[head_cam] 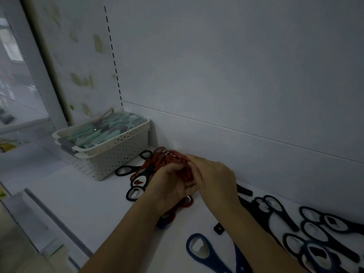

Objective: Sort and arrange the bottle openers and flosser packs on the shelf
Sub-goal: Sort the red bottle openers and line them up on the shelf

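Centre frame: left hand (173, 184) and right hand (214, 178) both grip red openers (182, 170) on shelf (88, 203). Basket (118, 152) of flossers (94, 133) centre left; black openers (315, 229) lower right.

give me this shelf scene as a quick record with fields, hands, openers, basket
left hand: grips a bunch of red bottle openers
right hand: fingers curled onto the same bunch from the right
black bottle openers: loose on the shelf at right
blue bottle opener: flat on the shelf, near front edge
basket: white perforated, far left against the back wall
flosser packs: green, filling the basket
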Available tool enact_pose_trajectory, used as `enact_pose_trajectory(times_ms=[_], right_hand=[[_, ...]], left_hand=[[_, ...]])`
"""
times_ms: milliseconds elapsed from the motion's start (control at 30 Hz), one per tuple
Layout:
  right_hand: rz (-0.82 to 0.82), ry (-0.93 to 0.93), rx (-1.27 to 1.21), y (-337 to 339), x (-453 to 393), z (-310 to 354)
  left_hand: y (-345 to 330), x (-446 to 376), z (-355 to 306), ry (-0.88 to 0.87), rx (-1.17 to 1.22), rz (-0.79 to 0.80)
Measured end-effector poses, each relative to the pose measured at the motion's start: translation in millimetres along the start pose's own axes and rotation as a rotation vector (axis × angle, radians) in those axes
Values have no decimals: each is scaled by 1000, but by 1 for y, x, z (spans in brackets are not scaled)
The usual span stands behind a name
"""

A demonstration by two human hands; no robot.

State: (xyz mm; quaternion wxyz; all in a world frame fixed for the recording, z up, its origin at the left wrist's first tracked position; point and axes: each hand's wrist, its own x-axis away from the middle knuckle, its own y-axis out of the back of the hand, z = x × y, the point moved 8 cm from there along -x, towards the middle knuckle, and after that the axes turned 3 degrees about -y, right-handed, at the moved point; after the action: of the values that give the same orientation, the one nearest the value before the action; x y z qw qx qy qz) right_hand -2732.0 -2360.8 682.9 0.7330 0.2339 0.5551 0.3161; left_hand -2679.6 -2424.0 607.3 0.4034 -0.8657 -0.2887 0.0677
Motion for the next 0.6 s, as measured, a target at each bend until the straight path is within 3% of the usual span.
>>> enact_pose_trajectory(times_ms=[100,200,467,600], right_hand=[[-29,-1,147,0,-3,-3],[-29,-45,131,4,-3,-9],[83,-171,-312,3,-13,-33],[340,-294,-566,-7,-14,-34]], left_hand=[[-1,1,-4,-12,-44,-5],[1,2,-8,-55,-77,-28],[2,4,-11,-128,-175,-37],[-7,10,-1,-69,-375,19]])
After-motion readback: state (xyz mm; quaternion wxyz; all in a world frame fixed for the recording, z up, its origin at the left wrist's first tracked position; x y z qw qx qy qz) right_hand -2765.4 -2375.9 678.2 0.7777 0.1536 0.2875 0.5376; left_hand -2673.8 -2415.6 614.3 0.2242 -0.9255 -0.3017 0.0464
